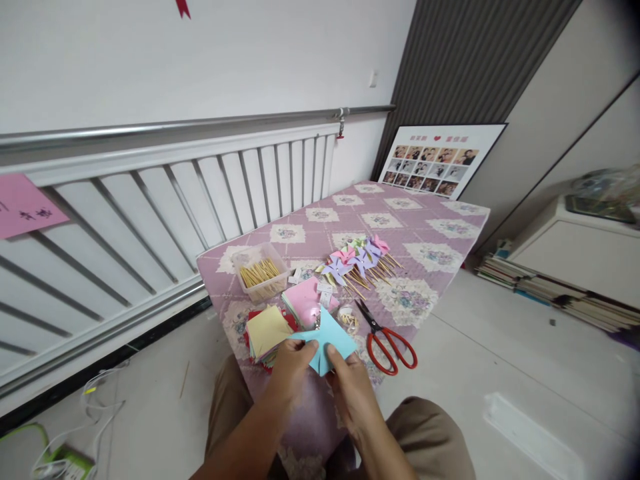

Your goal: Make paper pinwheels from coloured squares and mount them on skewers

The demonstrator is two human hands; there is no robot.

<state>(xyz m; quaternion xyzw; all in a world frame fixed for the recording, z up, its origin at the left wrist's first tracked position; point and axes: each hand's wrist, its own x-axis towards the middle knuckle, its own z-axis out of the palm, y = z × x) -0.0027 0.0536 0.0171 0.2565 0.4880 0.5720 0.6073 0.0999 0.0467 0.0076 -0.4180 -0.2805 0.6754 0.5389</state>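
The blue paper square (327,339) sits low over the near edge of the table (440,233), pinched between both hands, left hand (293,367) and right hand (350,383), fingers closed on its bottom corner, tip pointing away.

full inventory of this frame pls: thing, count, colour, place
blue paper square: 1, light blue, folded, held in both hands
paper stacks: 2, yellow-topped and pink-topped, near table edge
scissors: 1, red handles, right of the papers
plastic box: 1, clear, holds wooden sticks, table's left side
pinwheels: a pile, count unclear, pink, purple, green, on sticks, mid-table
table cover: 1, pink floral quilted
photo board: 1, white, leaning at the far end
radiator: 1, white, left wall
books: a row, on floor at right
left hand: grip on paper's left edge
right hand: grip on paper's lower edge
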